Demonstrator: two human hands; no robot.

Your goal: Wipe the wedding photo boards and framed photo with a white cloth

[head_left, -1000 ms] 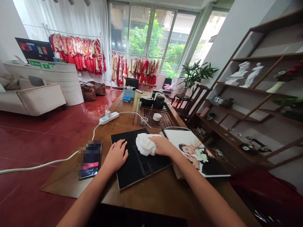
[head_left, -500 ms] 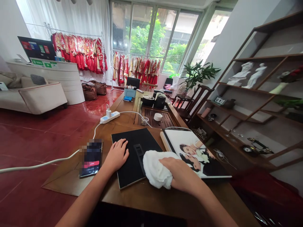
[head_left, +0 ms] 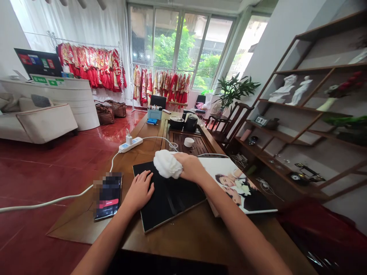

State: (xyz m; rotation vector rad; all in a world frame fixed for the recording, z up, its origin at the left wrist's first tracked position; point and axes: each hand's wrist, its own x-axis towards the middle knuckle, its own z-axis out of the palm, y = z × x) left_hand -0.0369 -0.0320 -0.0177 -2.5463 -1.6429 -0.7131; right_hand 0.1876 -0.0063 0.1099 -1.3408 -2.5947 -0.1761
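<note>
A flat black panel [head_left: 157, 212], perhaps the back of a picture frame, lies on the wooden table [head_left: 160, 244] in front of me. A darker strip shows on its near half. My left hand [head_left: 142, 190] rests flat on the panel's left side, fingers stretched out. Bunched in my right hand [head_left: 190, 167] is a white cloth [head_left: 167, 164], held at the panel's far edge; the fingers are partly hidden behind it. To the right, partly behind my right forearm, lies a wedding photo panel [head_left: 212, 165] with a thick pale edge.
Left of the panel lies a phone [head_left: 108, 204]. Beyond it are a white power strip [head_left: 131, 144] and its cable. Further back, a tea tray [head_left: 197, 147] carries a white cup [head_left: 189, 142], near a black kettle [head_left: 190, 123]. Wooden shelves [head_left: 286, 133] stand at the right.
My right hand has carried the white cloth away from me and left, from the panel's near right side to its far edge. My left hand stays on the panel.
</note>
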